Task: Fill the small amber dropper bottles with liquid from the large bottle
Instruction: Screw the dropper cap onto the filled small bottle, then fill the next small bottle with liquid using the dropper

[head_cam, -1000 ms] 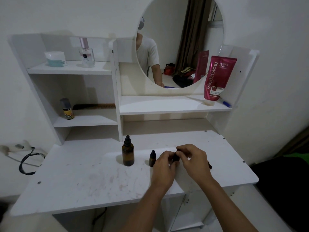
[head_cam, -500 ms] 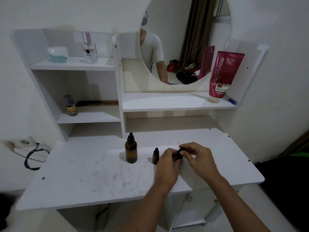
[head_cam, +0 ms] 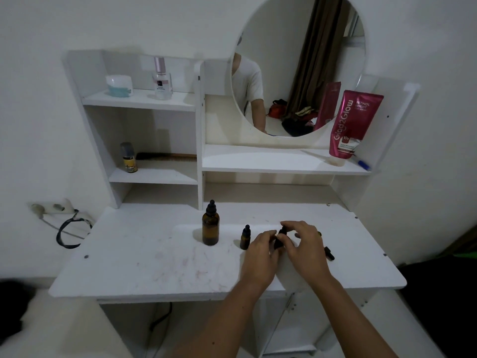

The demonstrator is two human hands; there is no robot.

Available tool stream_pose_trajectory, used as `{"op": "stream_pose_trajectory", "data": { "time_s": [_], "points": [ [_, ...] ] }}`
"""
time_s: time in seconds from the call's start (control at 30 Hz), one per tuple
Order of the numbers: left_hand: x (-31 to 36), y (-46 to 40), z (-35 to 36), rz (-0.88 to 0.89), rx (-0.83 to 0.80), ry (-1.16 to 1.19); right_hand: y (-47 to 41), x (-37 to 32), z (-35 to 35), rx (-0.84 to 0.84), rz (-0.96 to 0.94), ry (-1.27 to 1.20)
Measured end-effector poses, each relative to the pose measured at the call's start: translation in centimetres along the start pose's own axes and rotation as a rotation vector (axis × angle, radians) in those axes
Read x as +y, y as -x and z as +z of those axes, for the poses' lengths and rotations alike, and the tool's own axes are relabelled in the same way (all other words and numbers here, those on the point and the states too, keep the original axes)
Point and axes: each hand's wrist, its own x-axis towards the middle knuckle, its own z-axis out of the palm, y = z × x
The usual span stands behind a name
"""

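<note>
The large amber bottle [head_cam: 211, 226] with a black dropper cap stands upright on the white table [head_cam: 144, 259]. To its right stands a small amber dropper bottle [head_cam: 245, 237], capped. My left hand [head_cam: 260, 257] grips the body of a second small amber bottle [head_cam: 278, 241], mostly hidden by fingers. The fingertips of my right hand [head_cam: 307, 249] pinch that bottle's black dropper cap [head_cam: 283, 230]. A loose black dropper [head_cam: 329, 252] lies on the table just right of my right hand.
White shelves rise behind the table, with a round mirror [head_cam: 299, 65], a pink tube [head_cam: 353, 122], a perfume bottle [head_cam: 162, 78], a jar [head_cam: 120, 86], a small yellow bottle [head_cam: 128, 158] and a comb. A wall socket with a black cable [head_cam: 69, 228] is at the left.
My view has shifted slightly. Both hands stay on the second small bottle, and my right fingers have turned a little at its cap. The other bottles have not moved.
</note>
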Motion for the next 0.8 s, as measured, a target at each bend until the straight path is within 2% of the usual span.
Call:
{"op": "stream_pose_trajectory", "data": {
  "time_s": [0.13, 0.23, 0.3, 0.47, 0.63, 0.7, 0.8],
  "points": [
    [-0.1, 2.6, -1.4, -0.07, -0.05, -0.024, 0.7, -1.5, -1.1, 0.058, -0.008, -0.001],
    [-0.5, 4.8, -4.0, -0.118, -0.107, 0.043, 0.7, -3.5, -1.0, 0.127, -0.07, 0.031],
    [-0.5, 5.8, -6.5, -0.123, -0.105, 0.093, 0.5, -5.3, -0.3, 0.114, -0.105, 0.016],
    [-1.3, 6.1, -12.8, -0.194, 0.071, 0.186, -0.6, -10.2, 2.4, -0.003, -0.171, -0.109],
    [-3.8, 3.9, -15.6, -0.193, 0.301, 0.088, -2.6, -13.4, 5.3, -0.157, -0.16, -0.184],
    [-4.5, 2.9, -15.5, -0.228, 0.321, 0.072, -3.3, -14.4, 6.1, -0.174, -0.115, -0.21],
    [-5.6, 1.6, -14.8, -0.27, 0.255, 0.032, -4.0, -15.1, 7.1, -0.166, -0.07, -0.229]
  ]
}}
